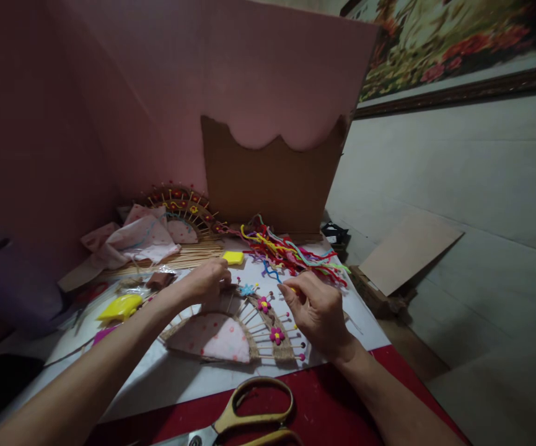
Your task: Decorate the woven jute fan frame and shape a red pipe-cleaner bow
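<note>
A half-round fan craft [216,337] lies flat on the white sheet, with a pink dotted cloth centre, thin sticks and a twine-wrapped arch. Magenta flowers [277,336] with yellow middles and a light blue flower [248,289] sit on the arch. Small coloured balls tip the sticks. Above the fan's upper left part, my left hand [209,282] has its fingers curled together; what they hold is hidden. My right hand [314,310] is closed in a pinch just right of the arch, by the end of a blue pipe cleaner [271,272]. Whatever is in the pinch is too small to name.
Scissors [253,406] lie on the red cloth [328,402] in front. Colourful pipe cleaners [295,251] are heaped behind. Yellow packets [121,306], dotted cloth [132,235] and another decorated fan [184,207] stand at left and back, before a cardboard panel [268,179].
</note>
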`<state>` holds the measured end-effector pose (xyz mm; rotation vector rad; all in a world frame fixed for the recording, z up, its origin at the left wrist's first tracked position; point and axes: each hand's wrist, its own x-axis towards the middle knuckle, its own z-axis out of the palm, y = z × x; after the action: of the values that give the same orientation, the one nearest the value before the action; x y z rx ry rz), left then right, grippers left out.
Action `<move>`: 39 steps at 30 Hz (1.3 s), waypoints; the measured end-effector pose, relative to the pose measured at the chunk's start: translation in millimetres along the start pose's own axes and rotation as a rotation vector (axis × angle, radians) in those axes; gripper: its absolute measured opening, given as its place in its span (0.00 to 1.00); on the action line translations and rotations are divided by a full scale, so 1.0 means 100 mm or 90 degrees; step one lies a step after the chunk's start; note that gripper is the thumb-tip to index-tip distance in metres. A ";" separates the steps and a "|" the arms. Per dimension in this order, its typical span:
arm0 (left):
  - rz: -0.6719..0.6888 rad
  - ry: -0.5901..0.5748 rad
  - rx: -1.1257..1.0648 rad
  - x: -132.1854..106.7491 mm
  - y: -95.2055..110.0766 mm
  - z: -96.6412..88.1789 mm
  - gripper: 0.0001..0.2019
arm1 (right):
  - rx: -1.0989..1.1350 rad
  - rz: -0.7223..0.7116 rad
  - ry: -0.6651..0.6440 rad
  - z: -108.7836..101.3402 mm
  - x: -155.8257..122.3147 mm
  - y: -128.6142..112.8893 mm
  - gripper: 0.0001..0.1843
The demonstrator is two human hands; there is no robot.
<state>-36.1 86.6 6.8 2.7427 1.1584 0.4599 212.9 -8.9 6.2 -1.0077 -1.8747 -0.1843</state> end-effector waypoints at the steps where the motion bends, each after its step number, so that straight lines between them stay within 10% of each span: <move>1: -0.007 -0.004 -0.002 0.00 -0.01 0.00 0.07 | 0.000 -0.001 0.000 0.00 0.00 0.00 0.06; 12: -0.154 0.079 -0.165 0.05 -0.02 0.09 0.07 | 0.002 -0.005 -0.003 -0.03 0.02 -0.02 0.06; 27: -0.459 0.068 -0.750 0.31 0.21 0.07 0.10 | -0.005 0.001 -0.002 -0.03 0.03 -0.03 0.07; 39: -0.578 0.195 -0.805 0.27 -0.06 0.04 0.08 | 0.013 0.005 -0.013 -0.04 0.02 -0.04 0.07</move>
<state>-20.8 110.5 7.5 0.9938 1.3183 0.9938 212.3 -12.7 10.6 -1.0060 -1.8880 -0.1508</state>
